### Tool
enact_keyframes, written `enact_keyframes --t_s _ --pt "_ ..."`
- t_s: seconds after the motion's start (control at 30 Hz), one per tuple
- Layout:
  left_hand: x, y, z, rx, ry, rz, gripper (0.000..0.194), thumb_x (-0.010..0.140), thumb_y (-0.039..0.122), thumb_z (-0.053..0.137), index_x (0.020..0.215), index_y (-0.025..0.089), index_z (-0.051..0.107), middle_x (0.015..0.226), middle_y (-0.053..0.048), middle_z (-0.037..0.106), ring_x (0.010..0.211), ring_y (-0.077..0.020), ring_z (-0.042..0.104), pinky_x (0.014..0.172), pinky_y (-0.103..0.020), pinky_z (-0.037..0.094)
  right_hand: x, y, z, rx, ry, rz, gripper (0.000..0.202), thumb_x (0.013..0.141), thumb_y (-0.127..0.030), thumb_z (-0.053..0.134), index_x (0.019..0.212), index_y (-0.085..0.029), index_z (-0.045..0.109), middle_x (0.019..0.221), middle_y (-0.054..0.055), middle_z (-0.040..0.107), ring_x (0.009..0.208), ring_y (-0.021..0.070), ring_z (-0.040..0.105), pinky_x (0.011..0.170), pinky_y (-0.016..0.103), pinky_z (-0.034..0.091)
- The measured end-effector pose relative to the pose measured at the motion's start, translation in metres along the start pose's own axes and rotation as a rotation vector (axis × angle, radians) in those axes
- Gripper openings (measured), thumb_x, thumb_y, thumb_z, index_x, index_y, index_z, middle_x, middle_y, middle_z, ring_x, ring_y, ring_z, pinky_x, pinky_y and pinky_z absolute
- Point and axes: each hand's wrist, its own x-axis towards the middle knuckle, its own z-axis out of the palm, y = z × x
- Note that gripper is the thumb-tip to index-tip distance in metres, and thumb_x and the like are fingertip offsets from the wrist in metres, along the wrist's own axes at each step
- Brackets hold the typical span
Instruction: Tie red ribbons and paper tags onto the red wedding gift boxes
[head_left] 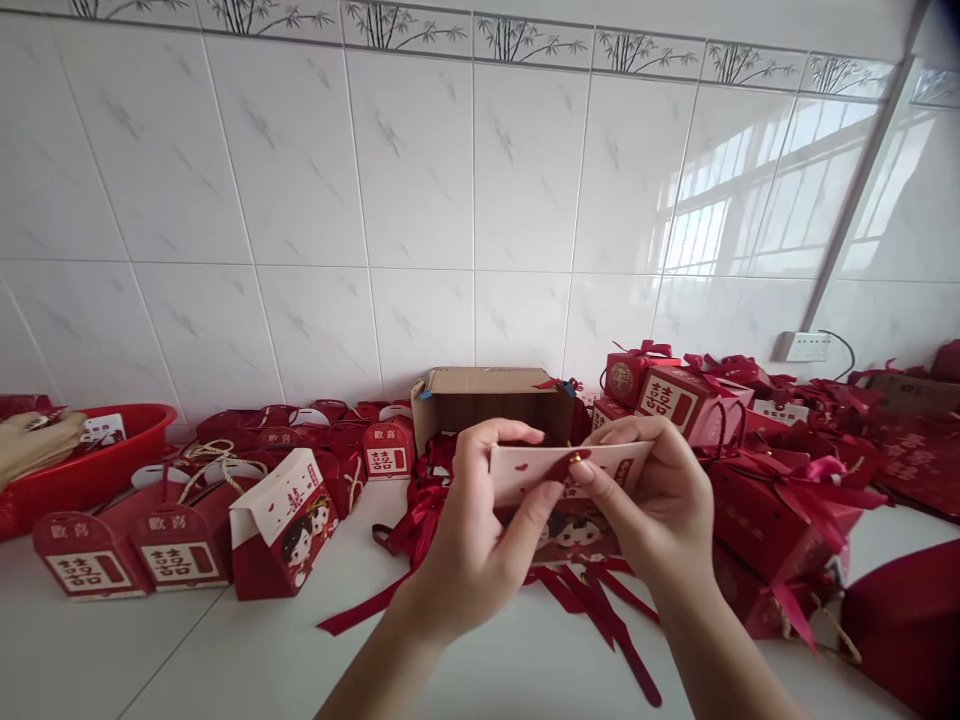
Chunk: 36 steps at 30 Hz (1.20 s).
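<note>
Above the white worktop point(262, 660) and its loose ribbons point(613, 632), your left hand point(480, 525) and right hand point(667, 510) had a two-sided grip on the red-and-cream box point(576, 535), where pressing too hard around the gold fitting point(575, 458) could have creased the cream flap point(517, 475).

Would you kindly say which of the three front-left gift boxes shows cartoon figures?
The rightmost gift box, with two figures below its white top; the leftmost box and middle box have arched fronts.
</note>
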Motion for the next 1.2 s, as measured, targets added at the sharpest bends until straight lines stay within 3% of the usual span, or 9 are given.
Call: enact_keyframes --t_s 0.1,0.27,0.33,0.47,0.6,0.7,0.83,1.03,1.2 --pt "0.004 -0.002 -0.002 0.171 0.007 -0.178 0.065 0.079 0.028 0.071 0.129 0.028 0.03 0.131 -0.011 0.046 0.118 -0.0243 0.052 0.093 -0.039 0.048 0.003 0.004 0.001 -0.052 0.08 0.046 0.021 0.076 -0.02 0.075 0.083 -0.022 0.054 0.074 -0.002 0.061 0.059 0.0093 0.057 0.051 0.019 0.048" --pt "0.012 0.0 -0.025 0.213 -0.139 -0.494 0.024 0.084 0.041 0.064 0.094 0.024 0.051 0.085 0.0 0.064 0.076 -0.0169 0.063 0.067 -0.029 0.052 0.01 0.007 -0.003 -0.083 0.114 0.1 0.024 0.076 -0.025 0.075 0.081 -0.022 0.052 0.068 -0.003 0.057 0.052 0.0087 0.051 0.045 0.019 0.043" --pt "0.014 0.005 -0.043 0.197 -0.189 -0.55 0.024 0.084 0.044 0.063 0.081 0.021 0.054 0.071 0.002 0.062 0.062 -0.0147 0.06 0.057 -0.026 0.049 0.011 0.009 -0.007 -0.105 0.081 0.092 0.025 0.076 -0.025 0.075 0.081 -0.022 0.051 0.068 -0.003 0.055 0.052 0.0087 0.049 0.044 0.019 0.042" --pt "0.016 0.016 -0.074 0.076 -0.027 -0.299 0.017 0.076 0.034 0.074 0.073 0.02 0.064 0.07 -0.001 0.063 0.063 -0.0142 0.06 0.055 -0.024 0.05 0.01 0.013 -0.012 -0.142 -0.171 -0.04 0.023 0.077 -0.02 0.073 0.083 -0.021 0.051 0.075 -0.001 0.056 0.059 0.0109 0.052 0.047 0.021 0.043" --pt "0.012 0.024 -0.073 -0.203 0.141 -0.064 0.014 0.08 0.031 0.071 0.091 0.024 0.069 0.072 -0.003 0.066 0.071 -0.0166 0.065 0.064 -0.027 0.056 0.005 0.01 -0.009 -0.108 -0.433 -0.235 0.022 0.078 -0.013 0.068 0.085 -0.021 0.05 0.074 0.0 0.056 0.062 0.0128 0.054 0.051 0.024 0.045" --pt "0.008 0.03 -0.06 -0.218 0.03 -0.168 0.038 0.082 0.024 0.07 0.115 0.033 0.053 0.066 0.004 0.062 0.054 -0.0124 0.061 0.048 -0.021 0.051 0.004 0.002 -0.006 -0.147 -0.484 -0.379 0.02 0.079 -0.01 0.065 0.085 -0.021 0.05 0.073 0.001 0.056 0.063 0.0137 0.053 0.053 0.026 0.045" --pt "0.006 0.036 -0.049 0.02 -0.272 -0.216 0.01 0.084 0.019 0.066 0.092 0.025 0.064 0.071 -0.001 0.064 0.061 -0.0142 0.064 0.049 -0.02 0.052 0.006 -0.005 -0.007 -0.195 -0.508 -0.487 0.018 0.08 -0.006 0.062 0.084 -0.02 0.05 0.07 0.001 0.057 0.061 0.0136 0.054 0.055 0.028 0.046" --pt "0.01 0.038 -0.045 0.084 -0.296 -0.16 0.011 0.085 0.023 0.063 0.091 0.021 0.073 0.092 -0.008 0.072 0.086 -0.0211 0.069 0.072 -0.028 0.059 0.006 -0.009 -0.012 -0.195 -0.522 -0.48 0.018 0.081 -0.008 0.063 0.084 -0.021 0.05 0.072 0.002 0.059 0.063 0.0142 0.056 0.056 0.029 0.048" --pt "0.009 0.041 -0.043 -0.105 -0.326 -0.309 0.018 0.089 0.026 0.058 0.099 0.022 0.073 0.07 -0.005 0.072 0.052 -0.0164 0.066 0.044 -0.024 0.055 0.008 -0.009 -0.012 -0.189 -0.505 -0.472 0.017 0.082 -0.011 0.064 0.084 -0.022 0.051 0.07 0.001 0.059 0.061 0.0147 0.055 0.054 0.029 0.048"
